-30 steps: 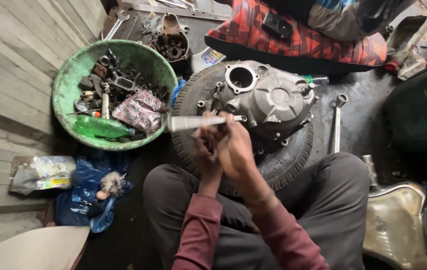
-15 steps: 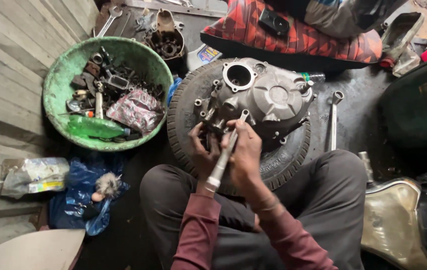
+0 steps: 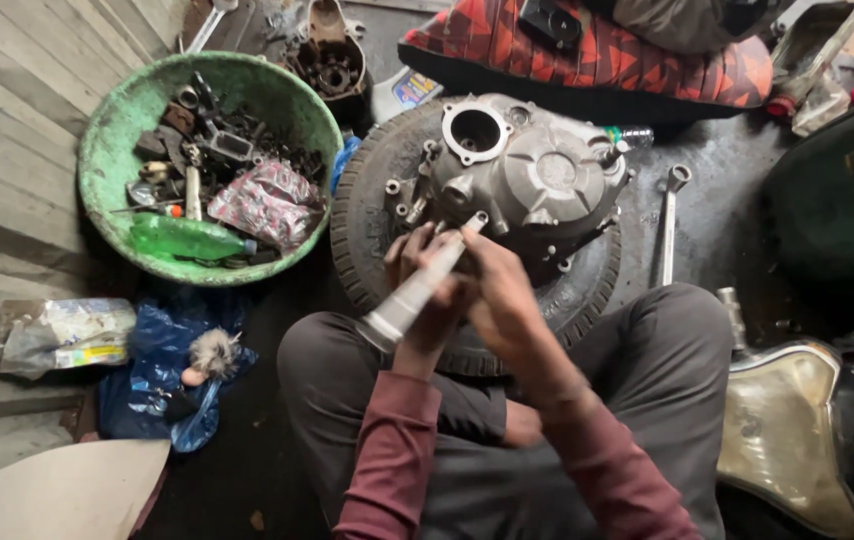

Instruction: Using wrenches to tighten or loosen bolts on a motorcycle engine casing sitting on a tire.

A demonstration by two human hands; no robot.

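My knees fill the lower middle of the frame, my sleeves rising between them. My left hand (image 3: 425, 290) and my right hand (image 3: 500, 292) meet at centre, fingers of both curled shut around a grey tube (image 3: 415, 292). The tube slants from lower left to upper right, and its narrow tip touches the near left edge of the grey engine cover (image 3: 527, 175).

The cover lies flat on a tyre (image 3: 367, 225), and the tyre's tread rim shows on the left and lower right.

Left of the tyre, almost touching it, sits a green basin (image 3: 107, 170) full of metal parts. A spanner (image 3: 669, 222) lies on the open dark floor to the right, just clear of the tyre. A red patterned cushion (image 3: 587, 60) closes off the top edge.
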